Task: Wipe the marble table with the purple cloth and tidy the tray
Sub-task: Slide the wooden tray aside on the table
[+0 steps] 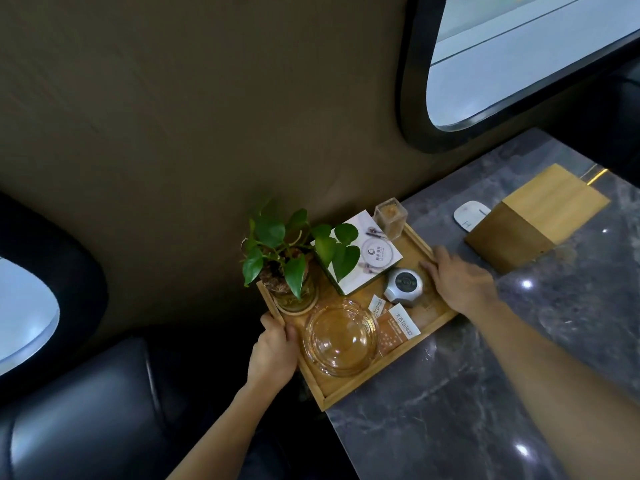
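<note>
A wooden tray [351, 393] lies at the left edge of the grey marble table [485, 393], with its left part overhanging the edge. My left hand [273, 351] grips the tray's left rim. My right hand [457, 278] grips its right rim. On the tray stand a potted green plant [287, 261], a glass ashtray [341, 341], a white card box [367, 258], a round silver device [403, 285], a clear toothpick holder [391, 216] and two small packets [394, 327]. No purple cloth is in view.
A wooden box [533, 220] stands on the table at the right, with a small white device [469, 213] behind it. A dark leather seat [86, 410] lies below left. A brown wall with windows [519, 64] runs behind the table.
</note>
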Available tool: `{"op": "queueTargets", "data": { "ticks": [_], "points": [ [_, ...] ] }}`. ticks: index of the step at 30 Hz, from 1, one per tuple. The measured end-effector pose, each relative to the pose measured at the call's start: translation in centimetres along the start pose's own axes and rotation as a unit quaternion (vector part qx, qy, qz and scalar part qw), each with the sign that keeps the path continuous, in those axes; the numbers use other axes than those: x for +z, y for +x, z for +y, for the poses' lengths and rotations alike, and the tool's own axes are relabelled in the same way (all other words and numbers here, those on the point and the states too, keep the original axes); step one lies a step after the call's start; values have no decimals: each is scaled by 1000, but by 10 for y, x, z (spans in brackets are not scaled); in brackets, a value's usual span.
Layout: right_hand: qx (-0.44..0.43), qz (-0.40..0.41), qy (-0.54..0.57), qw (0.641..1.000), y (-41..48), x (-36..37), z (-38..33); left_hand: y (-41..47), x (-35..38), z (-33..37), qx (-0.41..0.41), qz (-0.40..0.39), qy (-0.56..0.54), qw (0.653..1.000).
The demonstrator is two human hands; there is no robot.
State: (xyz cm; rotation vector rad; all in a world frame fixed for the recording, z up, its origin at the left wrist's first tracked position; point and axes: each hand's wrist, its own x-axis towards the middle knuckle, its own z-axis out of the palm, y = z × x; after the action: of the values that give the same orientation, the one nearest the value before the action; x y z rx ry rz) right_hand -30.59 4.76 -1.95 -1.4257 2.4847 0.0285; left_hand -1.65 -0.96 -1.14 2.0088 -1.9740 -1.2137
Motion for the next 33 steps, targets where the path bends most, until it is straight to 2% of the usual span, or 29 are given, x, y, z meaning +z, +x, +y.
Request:
{"op": "queueTargets", "data": {
  "ticks": [4,11,14,19,23,27,33],
  "points": [
    [-35,-33,-24,999,7,-5,3,-2,0,2,9,3,5,1000],
    [-91,18,-48,994,5,-1,20,-1,-4,10,45,15,43,998],
    [-77,64,-87,991,6,-6,28,-2,-2,22,69,30,55,996],
    [-36,84,-111,990,11,-26,48,5,11,48,82,32,40,995],
    [-35,204,-126,970,18,-22,77,10,25,71,105,14,34,994],
    [-31,262,-131,956,27,-23,107,15,43,94,116,0,47,992],
    [-19,229,-126,965,45,-30,141,23,62,127,130,-24,25,991]
  ]
}}
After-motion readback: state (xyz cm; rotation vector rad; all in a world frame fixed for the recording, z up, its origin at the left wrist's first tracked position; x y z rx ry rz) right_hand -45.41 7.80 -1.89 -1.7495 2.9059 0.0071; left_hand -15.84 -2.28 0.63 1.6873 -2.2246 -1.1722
